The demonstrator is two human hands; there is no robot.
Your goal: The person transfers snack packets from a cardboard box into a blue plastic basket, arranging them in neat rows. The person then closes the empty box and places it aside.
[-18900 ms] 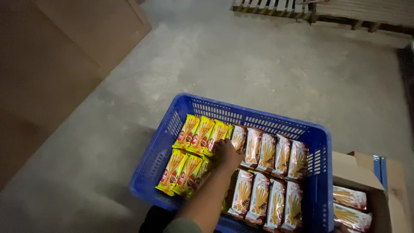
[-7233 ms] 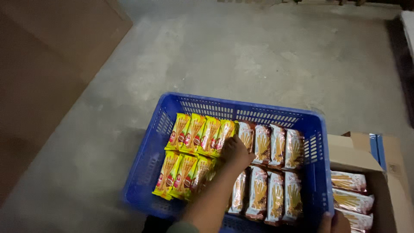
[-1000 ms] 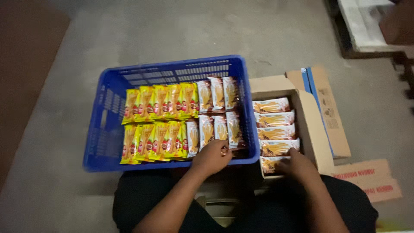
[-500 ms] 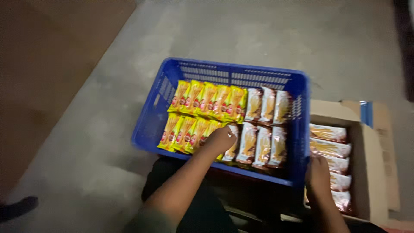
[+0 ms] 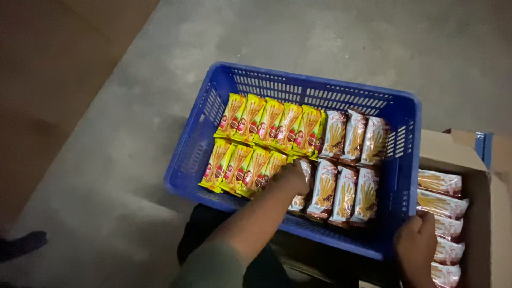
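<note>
Head view shows the left hand (image 5: 294, 178) inside the blue crate (image 5: 298, 88), fingers closed on a pale snack packet (image 5: 302, 198) in the near row, just right of the yellow packets (image 5: 242, 168); the right hand (image 5: 416, 246) rests at the crate's near right corner beside the cardboard box (image 5: 482, 218); its grip cannot be told.

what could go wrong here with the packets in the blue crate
The left hand presses among the yellow packets and brown-and-white packets, which lean on one another in tight rows; a push might tip or crush them. The right hand sits at the crate's corner beside the cardboard box, so packets carried across could snag on the wall. The light is dim, so colours might get mixed.
</note>
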